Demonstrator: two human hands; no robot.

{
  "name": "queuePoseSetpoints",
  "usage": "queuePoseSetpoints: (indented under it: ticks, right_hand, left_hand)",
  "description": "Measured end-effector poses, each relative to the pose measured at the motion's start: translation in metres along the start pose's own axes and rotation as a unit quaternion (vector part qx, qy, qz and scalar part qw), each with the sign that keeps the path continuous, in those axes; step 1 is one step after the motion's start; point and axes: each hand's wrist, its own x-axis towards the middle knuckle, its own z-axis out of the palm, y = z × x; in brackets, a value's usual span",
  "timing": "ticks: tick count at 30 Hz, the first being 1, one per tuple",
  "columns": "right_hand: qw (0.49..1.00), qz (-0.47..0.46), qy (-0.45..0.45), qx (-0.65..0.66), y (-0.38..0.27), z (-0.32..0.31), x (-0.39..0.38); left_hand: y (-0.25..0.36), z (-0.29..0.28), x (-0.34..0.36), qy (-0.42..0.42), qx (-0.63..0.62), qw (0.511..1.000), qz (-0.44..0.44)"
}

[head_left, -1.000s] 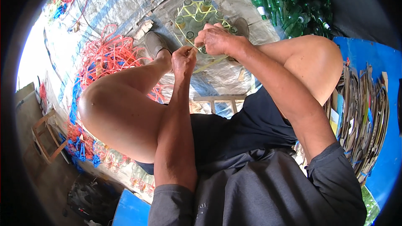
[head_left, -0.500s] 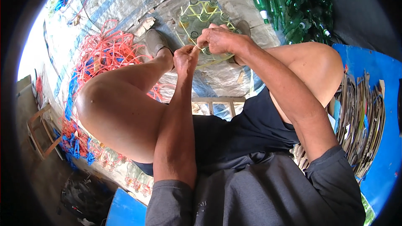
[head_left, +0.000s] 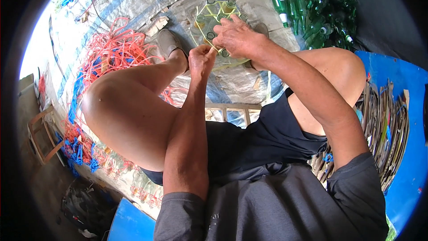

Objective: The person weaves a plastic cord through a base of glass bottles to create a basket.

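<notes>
A cluster of pale glass bottles (head_left: 200, 21) stands upright on the ground between my feet, mouths up. Yellow-green plastic strap (head_left: 226, 67) winds between and around the bottle necks. My left hand (head_left: 203, 60) is closed at the near left edge of the cluster, pinching a length of this strap. Over the near right bottles is my right hand (head_left: 238, 38), its fingers apart and reaching across the tops. Its thumb side is close to the left fingertips, and it covers some of the bottles.
Green bottles (head_left: 292, 11) lie heaped at the far right. A tangle of red strap (head_left: 118, 47) lies left of my foot. Stacked cardboard (head_left: 385, 129) is beside me at right, near a blue panel (head_left: 401, 69). A wooden frame (head_left: 42, 136) leans at left.
My right hand has spread its fingers and moved over the bottle tops, away from the close pinch beside the left hand. The left hand has shifted slightly right, still pinching.
</notes>
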Motion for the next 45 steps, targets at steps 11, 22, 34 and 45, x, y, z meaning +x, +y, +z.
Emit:
queuePoseSetpoints:
  ticks: [11,22,34,45]
  right_hand:
    - [0.997,-0.006,0.009,-0.074,0.002,-0.009,-0.003]
    - [0.999,0.019,-0.017,-0.044,0.007,-0.022,-0.015]
    - [0.988,0.128,-0.028,0.081,0.040,-0.002,-0.025]
    - [0.990,0.105,0.097,0.014,0.047,0.019,-0.030]
  left_hand:
    - [0.028,-0.021,-0.010,-0.025,0.200,0.979,-0.028]
    - [0.030,-0.024,-0.010,-0.034,0.186,0.982,-0.022]
    - [0.012,-0.003,-0.006,-0.055,0.058,0.994,0.078]
    - [0.012,0.002,-0.005,-0.048,0.058,0.994,0.078]
